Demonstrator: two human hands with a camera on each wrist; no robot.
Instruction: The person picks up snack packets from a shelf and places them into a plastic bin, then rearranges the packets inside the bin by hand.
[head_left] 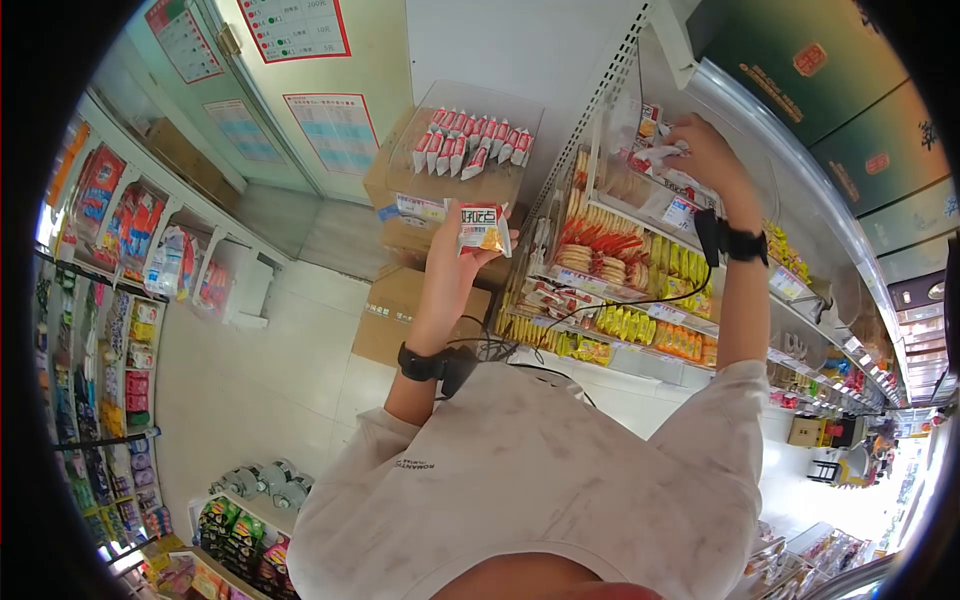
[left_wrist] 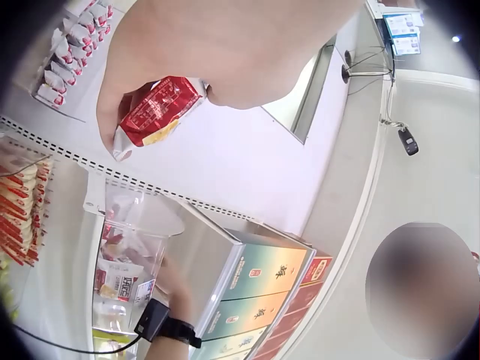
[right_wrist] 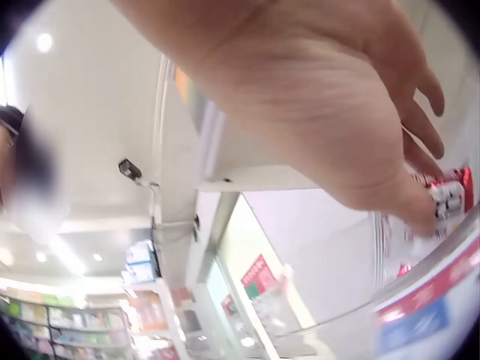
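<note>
My left hand (head_left: 468,250) holds up a small red and white snack packet (head_left: 483,228), its printed front facing the head camera. In the left wrist view the fingers curl round the packet's red side (left_wrist: 163,110). On the right, my right hand (head_left: 705,160) reaches into a clear bin on the upper shelf. Its thumb and forefinger meet at a red and white packet (right_wrist: 451,196), while the other fingers spread apart. More packets (left_wrist: 120,279) show in that bin through its clear wall.
A clear tray of similar packets (head_left: 470,140) stands on cardboard boxes (head_left: 400,325) by the wall. Shelves below the right hand hold several snacks (head_left: 600,265). Green gift boxes (head_left: 800,80) sit above at right. A black cable (head_left: 640,300) runs between the wrists.
</note>
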